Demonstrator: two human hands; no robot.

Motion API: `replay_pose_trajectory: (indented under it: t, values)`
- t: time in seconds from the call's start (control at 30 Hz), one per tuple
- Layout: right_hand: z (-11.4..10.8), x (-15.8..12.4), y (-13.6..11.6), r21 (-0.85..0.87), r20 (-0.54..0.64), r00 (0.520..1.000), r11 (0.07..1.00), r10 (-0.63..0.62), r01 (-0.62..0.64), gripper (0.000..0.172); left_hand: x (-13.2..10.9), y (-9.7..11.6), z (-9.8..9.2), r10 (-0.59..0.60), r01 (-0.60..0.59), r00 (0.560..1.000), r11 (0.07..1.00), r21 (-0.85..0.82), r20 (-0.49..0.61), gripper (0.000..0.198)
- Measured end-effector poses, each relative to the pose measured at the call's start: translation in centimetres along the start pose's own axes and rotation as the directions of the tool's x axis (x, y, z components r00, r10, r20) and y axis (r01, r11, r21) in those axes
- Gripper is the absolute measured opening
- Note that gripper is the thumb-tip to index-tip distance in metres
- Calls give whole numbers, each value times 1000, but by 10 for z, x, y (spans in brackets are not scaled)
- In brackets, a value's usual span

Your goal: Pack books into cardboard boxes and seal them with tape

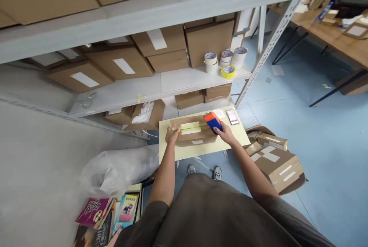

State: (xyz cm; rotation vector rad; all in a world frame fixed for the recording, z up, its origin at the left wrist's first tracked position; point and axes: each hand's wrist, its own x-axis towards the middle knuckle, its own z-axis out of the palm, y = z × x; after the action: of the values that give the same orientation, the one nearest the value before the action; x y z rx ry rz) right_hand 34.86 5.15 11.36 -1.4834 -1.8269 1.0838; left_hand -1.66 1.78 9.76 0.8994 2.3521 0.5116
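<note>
Left hand (171, 135) clasps one end of oblong brown cardboard box (195, 136), likely bracing it; right hand (225, 133) grips orange-and-blue, apparently plastic tape dispenser (212, 121) above other end.

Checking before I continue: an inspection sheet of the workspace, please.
Surface: pale yellow tabletop, cardboard box on it.
Job's things: box, pale strips on top; orange-blue tool at its right end.
Clutter: phone, white paper at tabletop's far right.
Grips: left grip touches box's left end; right grip holds tool.
Cables: thin white line left of tabletop, possibly a cord.
Surroundings: shelf ahead, with tape rolls; plastic wrap left; cartons right.
</note>
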Motion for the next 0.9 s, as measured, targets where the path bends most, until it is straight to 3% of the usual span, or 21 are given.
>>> replay_pose_trajectory:
  t: [0.1, 0.2, 0.33, 0.43, 0.5, 0.57, 0.63, 0.73, 0.9]
  values:
    - [29, 20, -59, 82, 162, 983, 994, -83, 70, 50, -2, -2, 0, -2, 3, 1000, 1000, -19, 10, 65]
    - [56, 35, -90, 37, 297, 949, 994, -105, 98, 53, -5, -5, 1, 1, 1, 999, 998, -57, 46, 65]
    - [71, 40, -92, -6, 323, 943, 997, -76, 82, 54, -7, -11, 1, 42, -35, 998, 991, -128, 49, 77]
    - [68, 39, -84, 12, 334, 942, 999, -44, 42, 55, -11, -16, -2, 41, -31, 998, 981, -191, 51, 99]
    - [63, 40, -80, 26, 341, 940, 999, -27, 19, 55, -15, -18, -6, 67, -68, 998, 974, -218, -9, 106]
    - [59, 42, -79, 40, 356, 934, 999, -17, 3, 56, -20, -18, -12, 150, -180, 979, 951, -252, -137, 97]
    - [55, 43, -78, 63, 384, 923, 998, -20, -5, 56, -25, -12, -19, 257, -312, 946, 888, -338, -197, 70]
    - [52, 43, -80, 111, 424, 905, 994, -28, -21, 57, -29, 7, -24, 415, -364, 909, 734, -573, -46, 42]
    - [48, 36, -85, 194, 488, 871, 979, -47, -56, 58, -31, 34, -21, 553, -186, 806, 575, -797, 211, 49]
